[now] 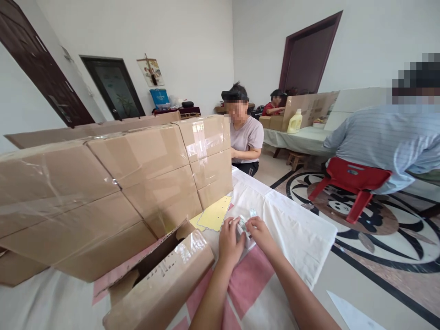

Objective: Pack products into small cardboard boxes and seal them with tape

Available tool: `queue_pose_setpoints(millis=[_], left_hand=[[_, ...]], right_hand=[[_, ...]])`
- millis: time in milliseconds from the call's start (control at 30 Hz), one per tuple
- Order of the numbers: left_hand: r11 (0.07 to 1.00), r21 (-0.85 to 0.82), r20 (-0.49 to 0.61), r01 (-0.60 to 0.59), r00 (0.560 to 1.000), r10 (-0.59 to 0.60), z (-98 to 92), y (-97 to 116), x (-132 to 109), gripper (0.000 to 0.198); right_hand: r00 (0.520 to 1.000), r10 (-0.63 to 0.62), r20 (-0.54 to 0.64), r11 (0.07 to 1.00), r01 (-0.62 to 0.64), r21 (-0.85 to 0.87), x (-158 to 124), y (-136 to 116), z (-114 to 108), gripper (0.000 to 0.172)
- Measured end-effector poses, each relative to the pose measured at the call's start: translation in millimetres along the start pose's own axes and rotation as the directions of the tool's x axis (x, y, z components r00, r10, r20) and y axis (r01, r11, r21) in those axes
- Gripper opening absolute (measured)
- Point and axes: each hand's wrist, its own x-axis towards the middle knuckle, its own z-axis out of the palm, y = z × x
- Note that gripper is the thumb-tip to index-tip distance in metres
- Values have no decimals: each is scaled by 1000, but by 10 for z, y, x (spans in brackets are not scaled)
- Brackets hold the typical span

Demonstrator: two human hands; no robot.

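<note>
My left hand is closed around a small white box-like object at the table's right end. Bent fingers of my right hand pinch at its right side, their tips pressed together. Both hands partly cover the object, so its exact kind does not show. A small clear, bluish piece lies just beyond my right fingers. Left of the hands, a yellow sheet with small dark marks rests on the cloth. Nearer to me, an open cardboard box stands beside my left forearm.
Taped cardboard boxes form a wall along the left. The pink-and-white tablecloth hangs over the right edge. One person sits beyond the boxes, another on a red chair at right. A yellow jug stands on the far table.
</note>
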Motion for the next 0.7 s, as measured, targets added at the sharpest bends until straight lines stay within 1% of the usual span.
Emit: queue_pose_setpoints(millis=[233, 500, 700], left_hand=[[999, -47, -1, -6, 1000, 6, 0, -18, -2, 50], [998, -65, -2, -12, 1000, 12, 34, -65, -17, 54], [998, -10, 40, -64, 997, 65, 18, -67, -16, 44]], right_hand=[[998, 55, 39, 998, -55, 19, 48, -28, -57, 35], [990, 119, 82, 992, -121, 26, 158, -64, -92, 36], [984, 154, 93, 986, -159, 44, 133, -70, -110, 34]])
